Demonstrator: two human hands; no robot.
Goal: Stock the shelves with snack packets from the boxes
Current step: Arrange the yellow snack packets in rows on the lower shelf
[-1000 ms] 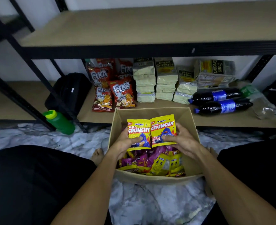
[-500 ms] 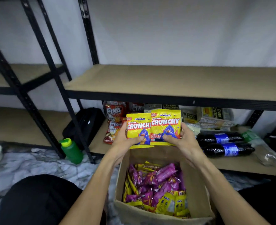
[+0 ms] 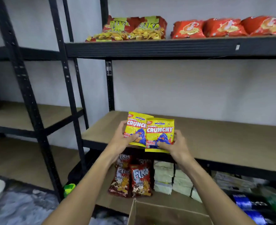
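Because these yellow packets [image 3: 159, 133] look light and slippery, my left hand [image 3: 121, 142] and right hand [image 3: 177, 147] pinch them near six o'clock.

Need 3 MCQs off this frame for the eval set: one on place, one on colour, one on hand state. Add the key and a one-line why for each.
1. Where are the Crunchy packets?
A) in the box
B) on the top shelf
C) at the front edge of the middle shelf

2. What is their main colour?
A) yellow
B) green
C) white

3. What are the left hand and right hand doing?
A) hanging idle
B) each has a packet in its grip
C) lying flat and open, holding nothing

Key:
1 C: both packets overlap the middle shelf's front edge.
2 A: the fronts are yellow behind the lettering.
3 B: a thumb curls over each packet's front.
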